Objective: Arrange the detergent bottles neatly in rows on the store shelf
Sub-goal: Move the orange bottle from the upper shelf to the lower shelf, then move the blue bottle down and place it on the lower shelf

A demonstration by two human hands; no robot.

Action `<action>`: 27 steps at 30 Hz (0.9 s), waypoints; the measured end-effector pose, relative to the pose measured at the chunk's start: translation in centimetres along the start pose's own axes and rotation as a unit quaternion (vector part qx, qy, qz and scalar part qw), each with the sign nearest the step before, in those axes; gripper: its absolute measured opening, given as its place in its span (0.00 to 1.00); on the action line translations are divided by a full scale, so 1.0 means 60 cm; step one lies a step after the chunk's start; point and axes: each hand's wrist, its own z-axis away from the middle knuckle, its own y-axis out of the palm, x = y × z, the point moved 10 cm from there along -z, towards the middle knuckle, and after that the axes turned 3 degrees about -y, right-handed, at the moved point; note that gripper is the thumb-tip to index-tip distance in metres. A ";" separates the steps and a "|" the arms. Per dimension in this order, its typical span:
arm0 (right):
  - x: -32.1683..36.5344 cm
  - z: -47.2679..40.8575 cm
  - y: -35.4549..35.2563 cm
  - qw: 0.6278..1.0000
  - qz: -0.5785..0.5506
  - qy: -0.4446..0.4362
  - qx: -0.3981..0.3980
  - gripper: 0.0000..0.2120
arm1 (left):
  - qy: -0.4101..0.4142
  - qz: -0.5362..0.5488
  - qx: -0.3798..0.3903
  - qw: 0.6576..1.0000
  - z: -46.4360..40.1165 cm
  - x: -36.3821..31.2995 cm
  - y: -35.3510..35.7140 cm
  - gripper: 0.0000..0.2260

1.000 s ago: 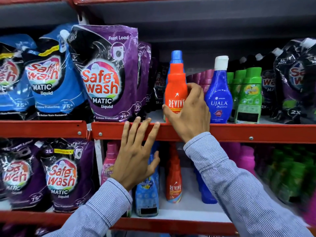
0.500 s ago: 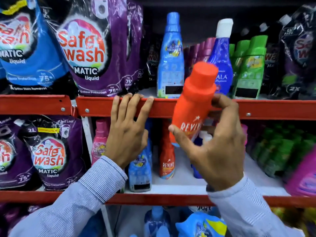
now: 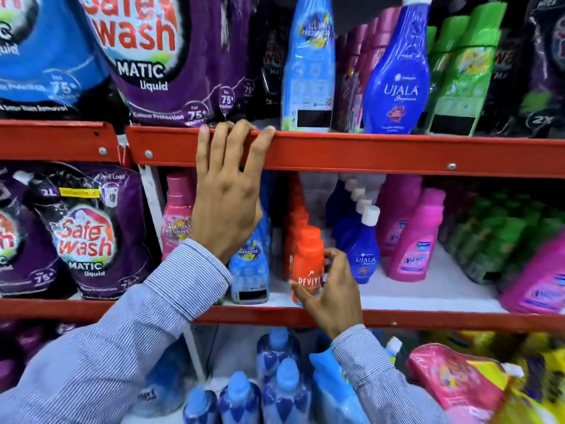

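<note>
My right hand (image 3: 331, 293) grips an orange Revive bottle (image 3: 307, 261) that stands upright at the front of the middle shelf (image 3: 428, 296), in front of a row of other orange bottles (image 3: 295, 221). Fingers of my left hand (image 3: 227, 206) hook over the red front rail of the upper shelf (image 3: 367, 153), and the hand holds no bottle. A light blue bottle (image 3: 249, 270) stands just left of the orange one, partly hidden by my left wrist. A dark blue Ujala bottle (image 3: 363, 255) stands just to its right.
Pink bottles (image 3: 411, 249) and green bottles (image 3: 495, 237) fill the middle shelf's right side. Purple Safewash pouches (image 3: 88, 237) stand at left. On the upper shelf are a light blue bottle (image 3: 307, 65), a Ujala bottle (image 3: 397, 78) and green bottles (image 3: 461, 75). Blue bottles (image 3: 275, 390) sit on the lowest shelf.
My right hand took the orange Revive bottle off the upper shelf and carried it down to the front of the middle shelf. My left hand stayed at the upper rail.
</note>
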 end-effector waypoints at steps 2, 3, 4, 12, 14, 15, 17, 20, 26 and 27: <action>-0.012 -0.003 0.013 1.000 -0.001 0.009 0.000 0.36 | 0.001 -0.001 0.004 1.000 -0.002 -0.001 -0.001 0.36; -0.016 -0.005 0.019 1.000 0.001 0.012 0.001 0.36 | 0.001 0.000 0.005 1.000 -0.003 -0.002 -0.002 0.36; -0.019 -0.005 0.025 1.000 0.004 0.015 0.004 0.36 | 0.000 0.002 0.007 1.000 -0.003 -0.003 -0.003 0.37; -0.024 -0.003 0.033 0.999 0.023 0.026 0.000 0.36 | 0.000 0.003 0.016 1.000 -0.002 -0.006 -0.005 0.38; -0.023 0.000 0.036 0.999 0.035 0.024 0.010 0.37 | -0.001 0.002 0.021 1.000 -0.003 -0.006 -0.005 0.38; -0.021 0.002 0.036 0.999 0.045 0.021 0.015 0.37 | -0.002 0.002 0.024 1.000 -0.003 -0.005 -0.005 0.38; -0.013 0.005 0.025 0.998 0.065 0.008 0.007 0.39 | -0.004 0.004 0.027 1.000 -0.004 -0.005 -0.005 0.37; 0.029 0.006 -0.030 0.991 0.065 -0.075 -0.088 0.35 | -0.011 0.007 0.028 1.000 -0.004 -0.003 -0.005 0.37; 0.133 -0.025 -0.169 0.925 0.170 -0.223 -0.257 0.33 | -0.042 -0.010 0.021 0.999 -0.003 -0.005 -0.004 0.34; 0.147 -0.038 -0.190 0.915 0.192 -0.231 -0.270 0.33 | -0.049 -0.013 0.019 0.999 -0.004 -0.006 -0.004 0.34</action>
